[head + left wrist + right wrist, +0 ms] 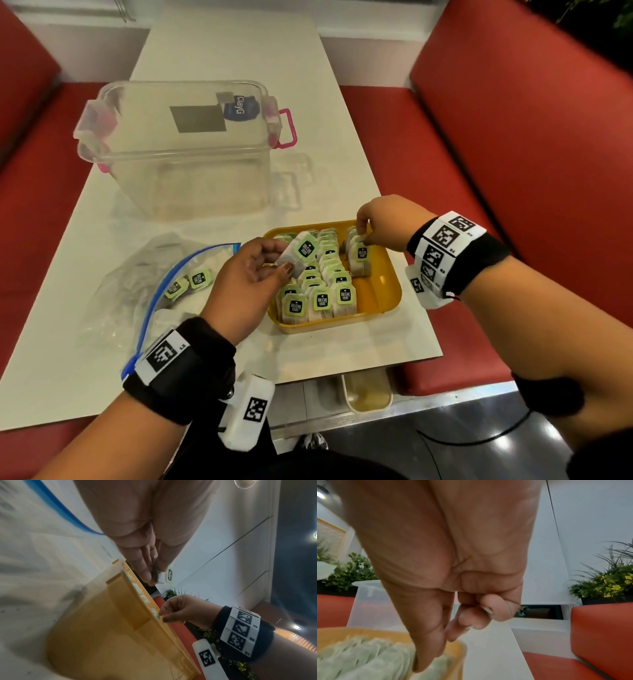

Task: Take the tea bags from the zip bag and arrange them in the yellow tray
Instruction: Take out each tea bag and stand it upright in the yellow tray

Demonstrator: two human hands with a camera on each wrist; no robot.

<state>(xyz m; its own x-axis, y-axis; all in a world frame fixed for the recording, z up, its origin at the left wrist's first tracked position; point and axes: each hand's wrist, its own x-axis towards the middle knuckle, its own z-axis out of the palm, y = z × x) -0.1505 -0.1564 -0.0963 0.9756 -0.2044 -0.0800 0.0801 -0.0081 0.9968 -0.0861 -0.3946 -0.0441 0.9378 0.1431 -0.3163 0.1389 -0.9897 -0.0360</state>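
- Head view: closest in is the left wrist band [178,370], and beyond it the left hand [245,281] holds a tea bag [297,254] pinched between thumb and fingers, lifted over the near-left part of the tray [383,294].
- The yellow tray sits on the white table [239,61], filled with rows of upright tea bags [320,301]; a bare strip of tray floor shows along its right side.
- The right hand [387,222] reaches down at the tray's far right, fingertips pinching the top of the short row [359,255] there.
- The zip bag [144,284] lies flat to the tray's left, blue seal open, two bags [188,282] visible inside.
- A clear box [178,144] with pink latches stands farther back; red seats [513,144] flank the table.
- Left wrist view: only here does the pinch show edge-on, thumb and fingers [144,566] clamping the bag [161,578], its green tag [169,574] sticking out. The tray's outer wall [102,628] fills the foreground, and the right hand [185,609] is seen gripping a bag top at the rim.
- Right wrist view: blurred, but it shows the thumb and forefinger [428,642] pressed together down among the pale bags [359,654], the other fingers curled in.
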